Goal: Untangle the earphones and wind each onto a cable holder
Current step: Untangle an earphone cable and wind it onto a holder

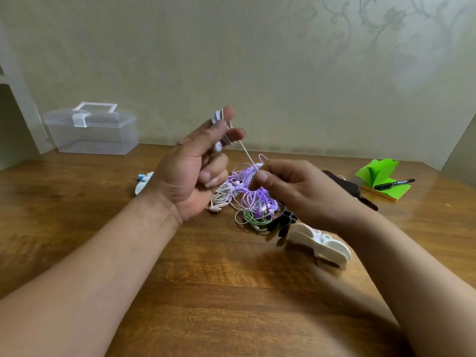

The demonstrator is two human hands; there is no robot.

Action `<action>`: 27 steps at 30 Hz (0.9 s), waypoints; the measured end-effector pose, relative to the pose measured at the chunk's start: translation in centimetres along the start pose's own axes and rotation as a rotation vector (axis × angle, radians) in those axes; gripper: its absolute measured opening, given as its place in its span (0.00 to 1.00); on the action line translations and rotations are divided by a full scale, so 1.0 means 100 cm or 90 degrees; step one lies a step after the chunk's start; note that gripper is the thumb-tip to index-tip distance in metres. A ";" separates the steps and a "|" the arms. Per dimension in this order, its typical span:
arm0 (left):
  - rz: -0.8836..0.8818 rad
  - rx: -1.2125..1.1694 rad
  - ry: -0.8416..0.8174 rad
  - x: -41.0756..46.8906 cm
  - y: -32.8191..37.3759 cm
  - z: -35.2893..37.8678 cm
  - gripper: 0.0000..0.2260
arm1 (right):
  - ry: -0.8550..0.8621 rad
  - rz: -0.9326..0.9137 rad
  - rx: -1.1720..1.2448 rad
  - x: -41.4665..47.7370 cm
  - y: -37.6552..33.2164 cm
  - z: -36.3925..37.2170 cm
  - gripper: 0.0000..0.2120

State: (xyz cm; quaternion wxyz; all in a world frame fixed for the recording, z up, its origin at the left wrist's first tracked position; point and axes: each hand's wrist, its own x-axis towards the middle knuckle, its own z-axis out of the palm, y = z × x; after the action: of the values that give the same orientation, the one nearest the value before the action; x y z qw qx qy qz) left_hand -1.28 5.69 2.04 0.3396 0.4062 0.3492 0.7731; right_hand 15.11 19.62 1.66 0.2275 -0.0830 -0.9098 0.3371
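Above the earphone tangle point(247, 197), clutching a cable holder point(217, 117) in left hand point(190, 171), pinching white cord point(244, 150) with right hand point(296, 189), likely limp, light, best held close.

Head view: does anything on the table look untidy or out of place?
Yes. The earphones lie in one tangled heap of purple, white and green cables in the middle of the table. The green note pad at the right has its sheets curled up.

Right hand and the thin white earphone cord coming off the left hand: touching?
Touching. Head view: the taut white earphone cord ends in the right hand's thumb-forefinger pinch; the left hand grips the grey cable holder.
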 end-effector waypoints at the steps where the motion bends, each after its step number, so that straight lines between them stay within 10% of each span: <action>1: 0.013 0.025 0.038 0.001 0.000 -0.002 0.12 | -0.016 -0.003 -0.009 -0.001 -0.004 0.001 0.12; 9: 0.099 0.626 -0.042 -0.007 -0.019 0.001 0.15 | -0.036 -0.017 0.022 -0.004 -0.016 -0.012 0.11; 20: -0.125 0.411 -0.302 -0.021 0.000 0.019 0.12 | -0.002 0.023 0.267 -0.003 -0.003 -0.034 0.15; 27: -0.087 0.116 -0.181 -0.011 -0.007 0.007 0.15 | 0.015 0.039 0.278 0.002 0.005 -0.012 0.11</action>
State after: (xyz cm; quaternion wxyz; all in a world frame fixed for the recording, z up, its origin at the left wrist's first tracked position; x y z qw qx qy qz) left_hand 0.00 5.34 1.29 0.3989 0.5157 0.3933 0.6483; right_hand 15.49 20.78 2.21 0.2403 -0.0637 -0.8095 0.5319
